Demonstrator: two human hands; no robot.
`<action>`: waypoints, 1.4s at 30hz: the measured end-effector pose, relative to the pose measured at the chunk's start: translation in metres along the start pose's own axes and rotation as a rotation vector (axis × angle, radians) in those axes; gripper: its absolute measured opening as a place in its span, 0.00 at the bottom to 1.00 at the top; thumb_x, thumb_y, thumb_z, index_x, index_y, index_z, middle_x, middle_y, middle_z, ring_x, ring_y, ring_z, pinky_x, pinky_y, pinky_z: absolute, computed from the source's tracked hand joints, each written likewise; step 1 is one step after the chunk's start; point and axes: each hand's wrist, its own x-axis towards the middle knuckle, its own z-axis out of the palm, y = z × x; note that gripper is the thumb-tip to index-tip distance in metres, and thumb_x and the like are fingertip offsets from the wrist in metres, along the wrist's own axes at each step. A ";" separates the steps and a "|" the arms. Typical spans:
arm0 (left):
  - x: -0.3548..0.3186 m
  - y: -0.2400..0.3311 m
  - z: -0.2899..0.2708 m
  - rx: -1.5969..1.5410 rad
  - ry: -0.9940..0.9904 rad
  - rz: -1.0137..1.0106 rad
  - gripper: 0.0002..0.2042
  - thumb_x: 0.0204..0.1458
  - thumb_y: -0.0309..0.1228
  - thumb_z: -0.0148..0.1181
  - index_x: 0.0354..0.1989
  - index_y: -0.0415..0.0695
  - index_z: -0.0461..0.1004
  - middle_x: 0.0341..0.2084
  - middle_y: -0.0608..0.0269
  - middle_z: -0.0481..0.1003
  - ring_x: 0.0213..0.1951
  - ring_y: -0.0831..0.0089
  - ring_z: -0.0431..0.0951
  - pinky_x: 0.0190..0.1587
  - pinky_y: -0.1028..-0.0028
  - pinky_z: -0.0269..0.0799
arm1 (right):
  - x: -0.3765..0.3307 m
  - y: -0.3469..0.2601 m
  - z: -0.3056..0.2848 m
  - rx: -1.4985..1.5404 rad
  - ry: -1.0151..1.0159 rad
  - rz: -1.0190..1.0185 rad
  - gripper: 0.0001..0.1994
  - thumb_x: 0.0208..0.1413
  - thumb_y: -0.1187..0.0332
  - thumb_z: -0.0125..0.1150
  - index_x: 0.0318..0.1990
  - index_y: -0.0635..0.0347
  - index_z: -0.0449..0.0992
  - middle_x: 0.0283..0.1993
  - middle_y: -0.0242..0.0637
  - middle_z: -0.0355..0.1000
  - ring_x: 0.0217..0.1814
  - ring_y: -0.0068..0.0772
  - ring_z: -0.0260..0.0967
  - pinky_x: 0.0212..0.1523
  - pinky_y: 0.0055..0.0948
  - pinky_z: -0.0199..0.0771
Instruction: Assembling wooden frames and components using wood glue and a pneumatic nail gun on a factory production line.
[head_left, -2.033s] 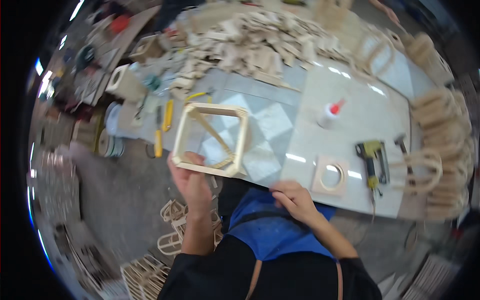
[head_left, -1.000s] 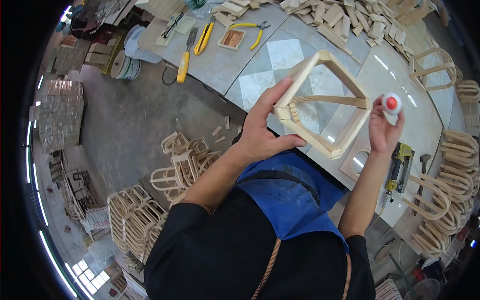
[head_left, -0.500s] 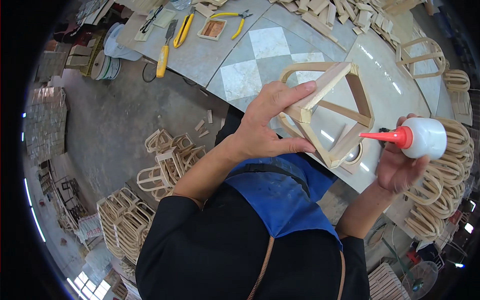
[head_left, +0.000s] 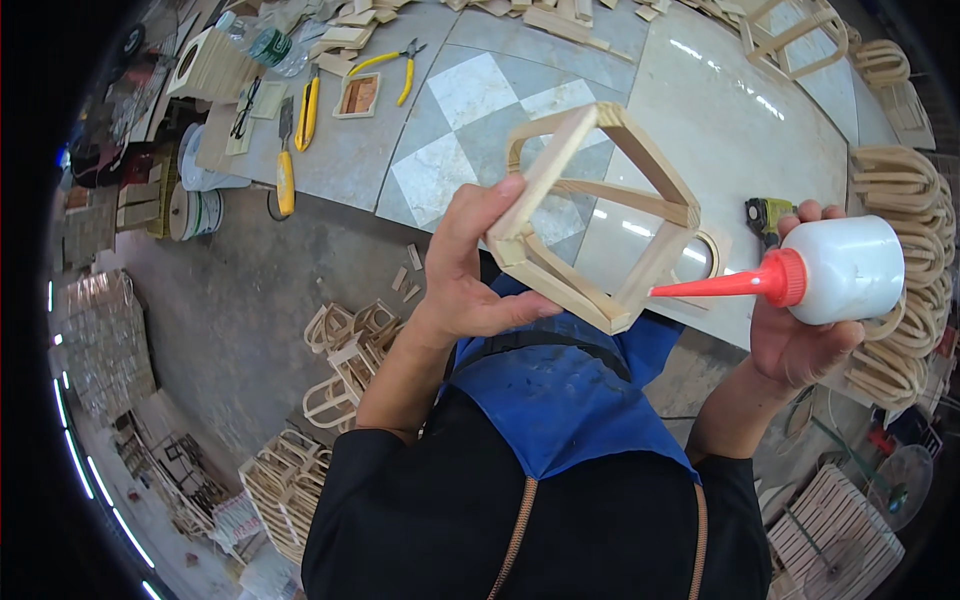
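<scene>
Wooden frame (head_left: 600,215), pale slats joined into an open lantern-like shape, held up in the air above the near edge of the worktop (head_left: 720,120), tilted, in front of my chest. My left hand (head_left: 470,270) has it by its lower-left corner: thumb under the bottom slat, fingers wrapped over the upright slat, grip pressed tight on the wood. The far slats overlap one another, so I cannot make out how the back joints meet.

My right hand (head_left: 800,330) is closed around a white glue bottle (head_left: 845,268) lying sideways; its red nozzle (head_left: 725,285) points left, tip touching or just short of the frame's lower-right corner, cannot tell which. My palm is hidden behind the bottle; only fingertips show over its top.

Behind the frame on the worktop, a flat wooden piece with a round hole (head_left: 708,255) is mostly covered. A yellow-and-black power tool (head_left: 765,215) peeks out just above my right fingers, largely hidden.

Farther off on the worktop: yellow pliers (head_left: 400,65), yellow utility knife (head_left: 310,100), a small square wooden frame (head_left: 358,95). Curved wooden pieces (head_left: 905,220) are stacked at right, cut off by the rim. More wooden frames (head_left: 345,350) lie on the floor, lower left.
</scene>
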 end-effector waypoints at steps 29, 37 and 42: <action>-0.005 0.009 0.006 -0.016 0.046 -0.052 0.49 0.36 0.35 0.83 0.70 0.37 0.64 0.62 0.57 0.72 0.48 0.69 0.70 0.57 0.70 0.65 | -0.019 0.018 0.050 -0.520 -0.017 -0.064 0.56 0.43 0.41 0.75 0.75 0.58 0.54 0.71 0.52 0.59 0.72 0.59 0.61 0.69 0.50 0.67; -0.002 0.011 0.007 0.007 0.037 -0.029 0.47 0.36 0.39 0.83 0.68 0.40 0.68 0.62 0.60 0.73 0.47 0.67 0.70 0.56 0.69 0.64 | -0.019 0.025 0.049 -0.573 -0.021 -0.042 0.54 0.42 0.39 0.76 0.73 0.58 0.57 0.69 0.50 0.63 0.68 0.59 0.66 0.67 0.52 0.69; -0.004 0.011 0.008 0.021 0.029 -0.027 0.46 0.36 0.40 0.83 0.67 0.40 0.69 0.62 0.60 0.73 0.47 0.67 0.70 0.56 0.69 0.64 | -0.018 0.027 0.049 -0.595 0.012 -0.050 0.54 0.42 0.40 0.76 0.73 0.57 0.57 0.68 0.50 0.64 0.67 0.60 0.67 0.66 0.54 0.70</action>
